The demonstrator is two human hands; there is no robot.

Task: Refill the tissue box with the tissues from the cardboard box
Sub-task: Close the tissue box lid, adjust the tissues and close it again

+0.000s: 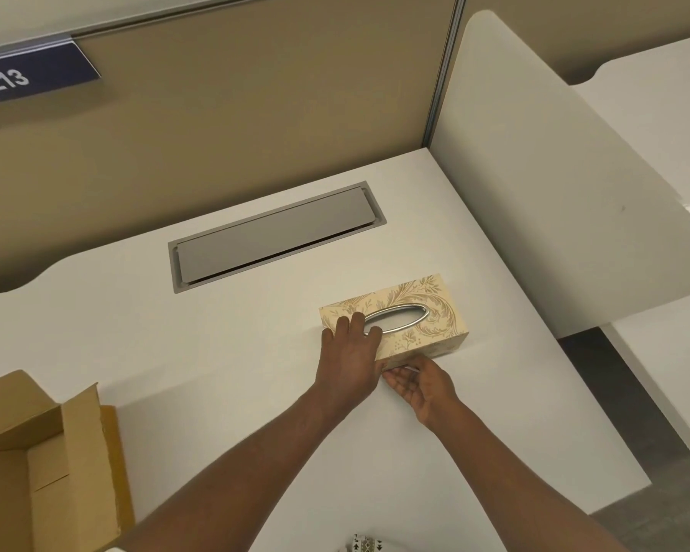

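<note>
Our left hand (351,352) lies spread on the tissue box (399,316), fingertips at its oval slot; our right hand (419,382), half-curled, pinches something thin and white at the box's near bottom edge, too small to identify. Bottom left, the cardboard box (44,464) is cut off, contents unseen.

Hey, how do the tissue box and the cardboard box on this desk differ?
The tissue box is closed, cream with a leafy pattern and a metal-rimmed oval slot; the cardboard box is plain brown with its flaps open. The tissue box is small and fully in view; the cardboard box is larger and cut off by the frame's edge. The left hand rests on the tissue box; nothing touches the cardboard box. Both sit on the white desk.
</note>
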